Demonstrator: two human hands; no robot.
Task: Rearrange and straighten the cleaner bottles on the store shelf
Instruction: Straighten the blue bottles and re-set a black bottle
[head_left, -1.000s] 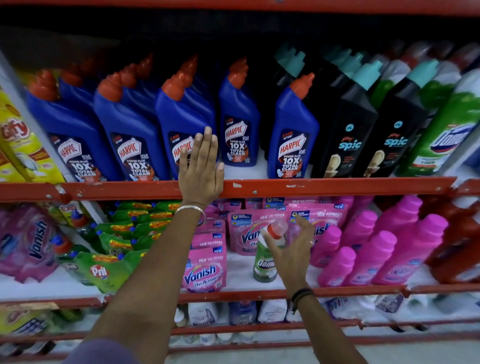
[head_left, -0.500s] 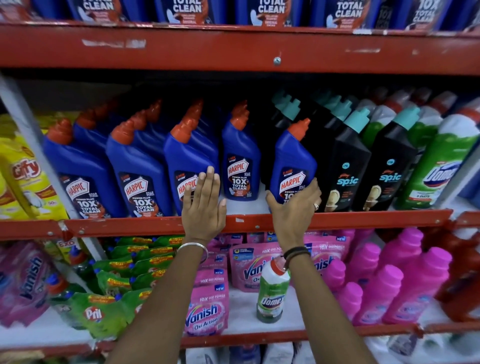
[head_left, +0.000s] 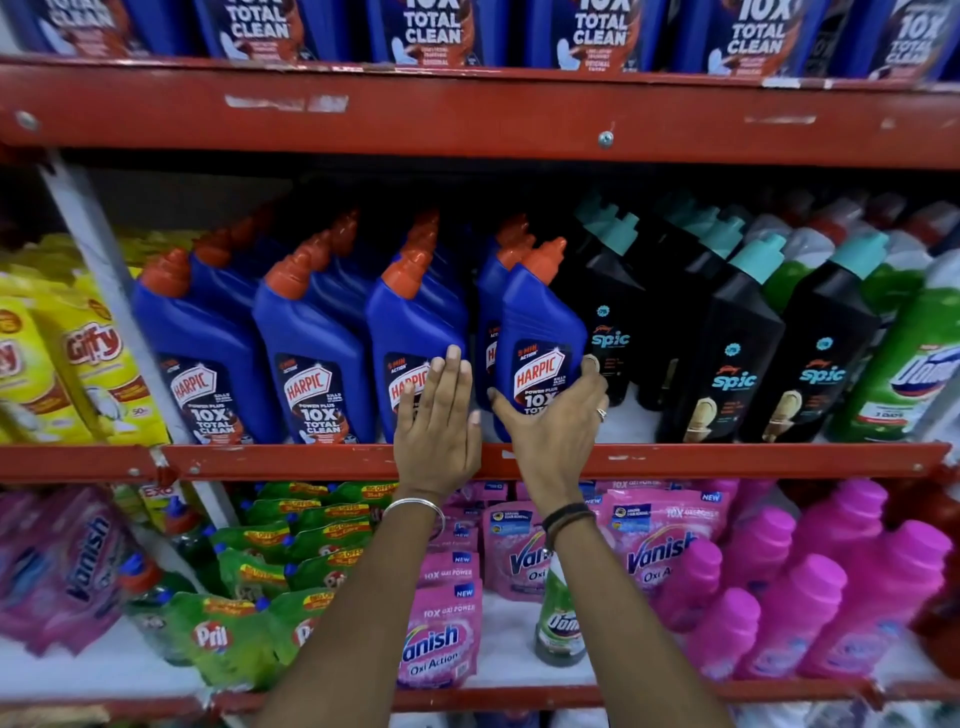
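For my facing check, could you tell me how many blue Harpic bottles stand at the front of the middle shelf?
4 Harpic bottles: leftmost, second, third touched by the left hand, fourth in the right hand. More stand behind, partly hidden.

bright front light | shelf back dark | edges warped, blurred

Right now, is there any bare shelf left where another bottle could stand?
Yes: white shelf shows on the lower shelf between the front Vanish pouch and the lone green Domex bottle. A smaller gap lies between the Harpic bottle held by the right hand and the front Spic bottles. Elsewhere rows stand packed.
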